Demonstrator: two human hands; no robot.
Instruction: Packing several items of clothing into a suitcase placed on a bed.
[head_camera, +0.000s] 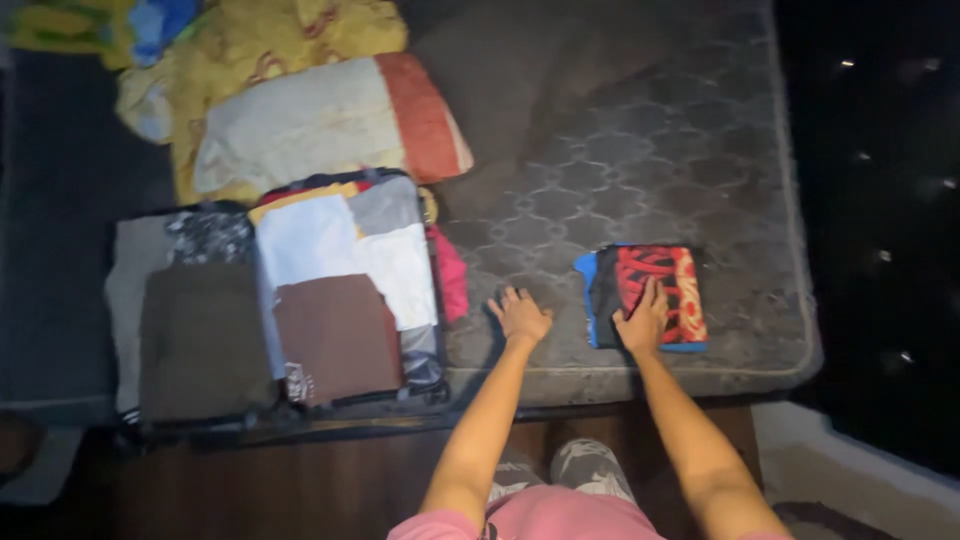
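The right hand (641, 322) lies flat, fingers spread, on a folded black, red and orange patterned garment (655, 292) resting on a blue folded cloth (588, 300) near the front edge of the grey quilted mattress (620, 170). The left hand (520, 316) rests open on the bare mattress just beside it. An open suitcase packed with folded clothes (280, 300) sits at the mattress's front left corner, with a cream and red pillow (330, 120) behind it.

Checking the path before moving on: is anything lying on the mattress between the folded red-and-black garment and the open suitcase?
Only the left hand, flat on the mattress, lies between the folded garment and suitcase. The right hand rests on the garment.
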